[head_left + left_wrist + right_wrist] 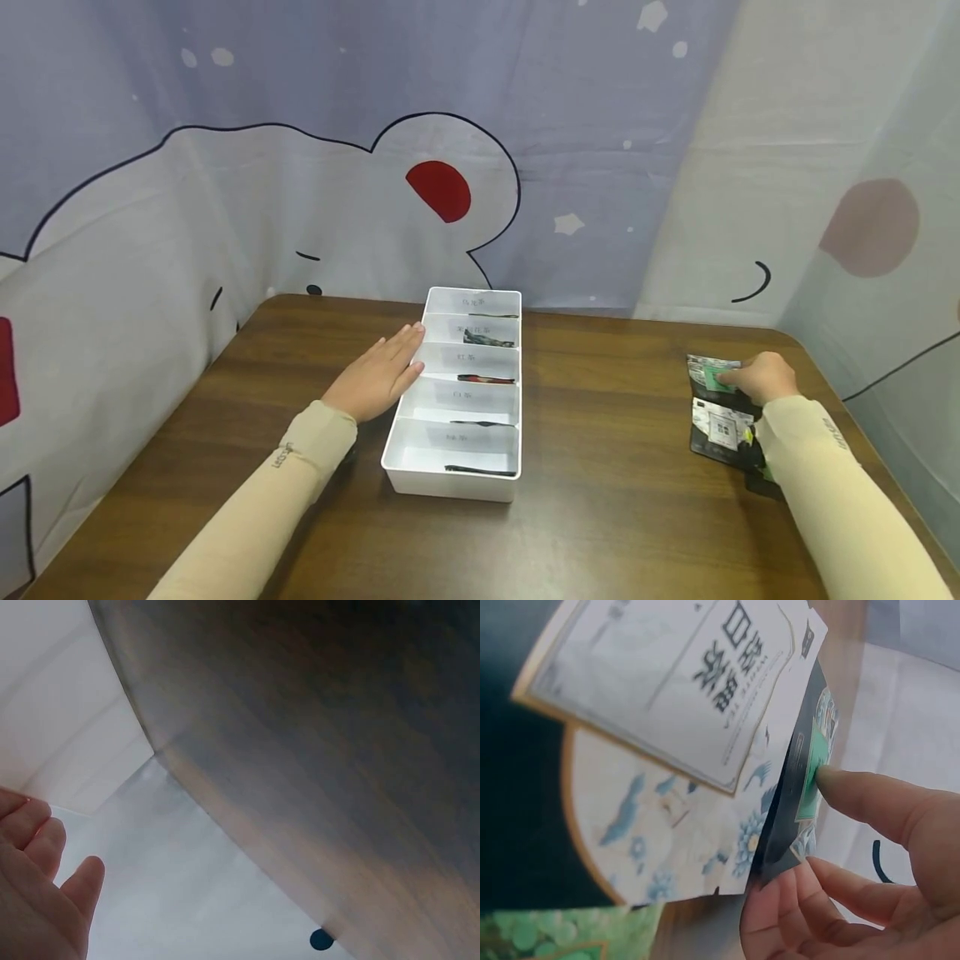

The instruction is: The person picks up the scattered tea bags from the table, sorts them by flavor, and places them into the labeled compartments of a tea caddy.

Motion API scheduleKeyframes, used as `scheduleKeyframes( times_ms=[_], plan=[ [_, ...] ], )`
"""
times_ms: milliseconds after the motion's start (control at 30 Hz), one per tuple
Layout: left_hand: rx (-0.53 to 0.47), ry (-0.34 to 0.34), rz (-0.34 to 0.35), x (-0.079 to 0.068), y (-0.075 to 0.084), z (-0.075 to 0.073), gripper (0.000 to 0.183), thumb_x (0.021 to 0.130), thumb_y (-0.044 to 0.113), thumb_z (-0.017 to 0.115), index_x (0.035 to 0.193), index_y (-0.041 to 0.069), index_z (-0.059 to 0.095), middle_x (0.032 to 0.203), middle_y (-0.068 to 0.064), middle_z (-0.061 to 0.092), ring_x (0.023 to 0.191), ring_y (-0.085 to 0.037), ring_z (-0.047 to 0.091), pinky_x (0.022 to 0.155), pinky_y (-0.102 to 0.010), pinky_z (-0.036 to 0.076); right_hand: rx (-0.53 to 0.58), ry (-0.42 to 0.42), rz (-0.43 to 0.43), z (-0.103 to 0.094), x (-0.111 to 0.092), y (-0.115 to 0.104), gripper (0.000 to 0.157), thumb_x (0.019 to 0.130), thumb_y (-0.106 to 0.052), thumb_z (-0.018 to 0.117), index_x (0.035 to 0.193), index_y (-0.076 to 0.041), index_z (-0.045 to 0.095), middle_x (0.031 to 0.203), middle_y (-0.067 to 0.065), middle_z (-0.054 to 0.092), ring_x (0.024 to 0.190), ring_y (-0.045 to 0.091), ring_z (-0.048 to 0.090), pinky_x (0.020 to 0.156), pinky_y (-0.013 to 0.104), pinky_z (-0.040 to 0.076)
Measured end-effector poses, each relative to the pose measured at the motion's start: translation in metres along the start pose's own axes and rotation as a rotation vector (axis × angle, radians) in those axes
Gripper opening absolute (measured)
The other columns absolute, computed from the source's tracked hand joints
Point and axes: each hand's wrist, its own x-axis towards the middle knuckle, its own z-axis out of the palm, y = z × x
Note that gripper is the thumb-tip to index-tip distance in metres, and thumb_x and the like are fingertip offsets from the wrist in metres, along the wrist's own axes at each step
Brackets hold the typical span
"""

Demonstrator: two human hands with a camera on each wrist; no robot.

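while our left grip [377, 375] is resting straight-fingered along the white box [453, 486], we're pinching the green-labelled packet [708, 383] in our right grip [767, 379], way right of the box.

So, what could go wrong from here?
The right hand pinches the green-labelled packet, and the white-labelled packet lies so close that it might get dragged along when the first is lifted. The left hand is spread at the side of the box, so a stray push could perhaps shift it.
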Motion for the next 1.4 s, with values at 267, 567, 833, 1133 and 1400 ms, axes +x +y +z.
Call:
scheduleKeyframes(
  times_ms=[267,567,833,1133,1400],
  plan=[
    [0.005,-0.006,-0.006,0.0,0.001,-0.001,0.066,0.11,0.042,0.033,0.161,0.003,0.019,0.168,-0.01,0.019,0.154,-0.029,0.019,0.125,-0.049,0.017,0.128,0.029,0.061,0.0,0.0,0.005,0.066,0.092,-0.023,0.068,0.133,0.025,0.047,0.136,0.045,0.045,0.101,0.049,0.066,0.072,0.041,0.063],
    [0.01,-0.011,-0.013,0.001,0.001,-0.002,0.066,0.109,0.043,0.033,0.161,0.004,0.019,0.168,-0.01,0.019,0.154,-0.029,0.02,0.124,-0.05,0.02,0.325,0.087,0.141,0.002,0.0,0.002,0.051,0.095,-0.014,0.063,0.132,0.02,0.053,0.127,0.039,0.055,0.073,0.016,0.065,0.063,0.03,0.061],
    [0.013,-0.013,-0.016,0.001,0.002,-0.002,0.067,0.109,0.043,0.033,0.161,0.004,0.019,0.168,-0.01,0.019,0.154,-0.029,0.02,0.124,-0.05,0.02,0.436,0.078,0.156,0.003,-0.001,0.0,0.056,0.095,-0.013,0.06,0.14,0.017,0.047,0.111,0.017,0.059,0.073,0.008,0.057,0.063,0.023,0.059],
    [0.009,-0.008,-0.017,0.0,0.001,0.0,0.066,0.109,0.042,0.033,0.161,0.004,0.019,0.168,-0.009,0.019,0.154,-0.029,0.019,0.125,-0.049,0.017,0.525,0.066,0.11,0.006,-0.007,-0.004,0.057,0.098,-0.014,0.06,0.143,0.016,0.042,0.114,0.015,0.057,0.072,0.005,0.059,0.067,0.023,0.06],
    [0.017,0.002,-0.004,0.0,0.001,-0.001,0.066,0.109,0.041,0.034,0.161,0.002,0.021,0.167,-0.011,0.021,0.154,-0.03,0.021,0.124,-0.051,0.021,0.608,0.059,0.04,0.011,-0.011,-0.014,0.058,0.1,-0.012,0.057,0.146,0.015,0.036,0.1,0.005,0.06,0.073,0.003,0.065,0.074,0.025,0.061]
  ],
)
